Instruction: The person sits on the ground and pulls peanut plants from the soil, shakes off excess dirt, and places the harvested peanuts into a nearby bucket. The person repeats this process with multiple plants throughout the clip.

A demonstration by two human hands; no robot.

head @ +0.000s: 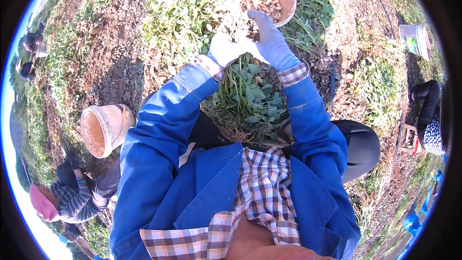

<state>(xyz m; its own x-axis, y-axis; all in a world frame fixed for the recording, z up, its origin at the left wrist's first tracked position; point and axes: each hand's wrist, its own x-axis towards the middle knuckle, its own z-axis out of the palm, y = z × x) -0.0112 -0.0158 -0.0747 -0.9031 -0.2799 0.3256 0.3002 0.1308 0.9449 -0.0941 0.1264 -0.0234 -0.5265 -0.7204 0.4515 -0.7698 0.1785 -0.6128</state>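
Observation:
Both my hands wear pale gloves with blue cuffs and meet in front of the near rim of a bucket. A clump of peanut pods with roots (236, 26) is between them. My left hand (224, 50) holds it from the left, in strong glare. My right hand (269, 45) curves around its right side, fingers pointing up toward the bucket. The pale bucket (287, 1) leans toward me, with loose peanuts (271, 9) inside. Below my hands lies a heap of pulled green peanut plants (252, 90). Glare hides some finger detail.
Another bucket (121, 124) lies tipped at my left. More cut plants (180, 14) cover the ground beyond. A person in a pink head covering (74, 198) crouches at lower left. At far right are a white tub (415, 41), a crate (408, 139) and another person (427, 104).

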